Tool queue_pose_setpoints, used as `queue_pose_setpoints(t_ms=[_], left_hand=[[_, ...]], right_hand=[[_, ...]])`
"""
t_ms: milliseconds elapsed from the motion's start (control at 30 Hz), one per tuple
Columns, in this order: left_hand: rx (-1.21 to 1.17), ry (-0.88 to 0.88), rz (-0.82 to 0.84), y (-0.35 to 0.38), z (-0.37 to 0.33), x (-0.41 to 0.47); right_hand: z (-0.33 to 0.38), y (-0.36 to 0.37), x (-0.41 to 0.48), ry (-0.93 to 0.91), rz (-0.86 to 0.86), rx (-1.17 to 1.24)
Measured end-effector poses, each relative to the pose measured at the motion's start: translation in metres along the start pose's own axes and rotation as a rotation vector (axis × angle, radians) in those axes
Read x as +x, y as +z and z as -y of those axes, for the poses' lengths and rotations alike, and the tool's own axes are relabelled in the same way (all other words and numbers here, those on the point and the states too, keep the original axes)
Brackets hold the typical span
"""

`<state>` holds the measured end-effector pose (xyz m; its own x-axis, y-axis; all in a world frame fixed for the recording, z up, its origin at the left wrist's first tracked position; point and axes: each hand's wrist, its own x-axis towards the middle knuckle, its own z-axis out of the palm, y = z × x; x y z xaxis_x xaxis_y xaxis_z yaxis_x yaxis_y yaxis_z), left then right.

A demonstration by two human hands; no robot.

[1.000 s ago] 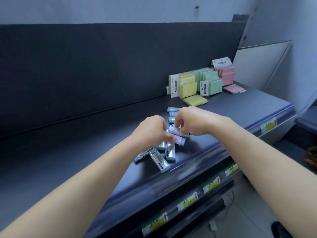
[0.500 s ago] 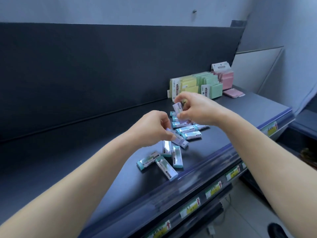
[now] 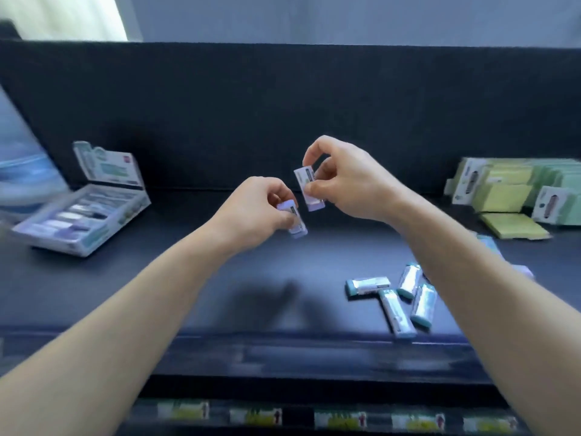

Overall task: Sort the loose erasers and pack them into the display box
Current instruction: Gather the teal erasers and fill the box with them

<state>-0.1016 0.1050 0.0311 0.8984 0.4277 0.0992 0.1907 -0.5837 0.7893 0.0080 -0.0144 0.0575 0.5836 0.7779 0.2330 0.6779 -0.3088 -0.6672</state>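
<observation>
Each hand pinches a purple eraser (left hand [image 3: 251, 212], right hand [image 3: 344, 180]), display box [image 3: 81, 212] far left.

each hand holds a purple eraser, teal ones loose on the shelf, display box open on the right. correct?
Not quite: the head view shows the open display box on the left of the shelf, not the right. The rest stands: the left hand and right hand each hold a purple eraser, and teal erasers lie loose.
</observation>
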Motion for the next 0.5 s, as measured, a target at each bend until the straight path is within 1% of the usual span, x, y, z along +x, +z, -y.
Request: queue_pose_setpoints(t_ms=[167,300,367,500], left_hand=[[0.032,-0.102,-0.21,-0.047,0.033,-0.033],[0.033,-0.159,-0.391,-0.087,0.061,-0.057],[0.036,-0.189,-0.448,-0.106,0.074,-0.067],[0.011,-0.21,-0.508,-0.142,0.101,-0.076]], right_hand=[[0.042,0.041,0.026,-0.154,0.139,0.037],[0.074,0.075,0.044,-0.243,0.209,0.056],[0.089,0.093,0.053,-0.277,0.239,0.072],[0.121,0.129,0.075,-0.326,0.262,0.071]])
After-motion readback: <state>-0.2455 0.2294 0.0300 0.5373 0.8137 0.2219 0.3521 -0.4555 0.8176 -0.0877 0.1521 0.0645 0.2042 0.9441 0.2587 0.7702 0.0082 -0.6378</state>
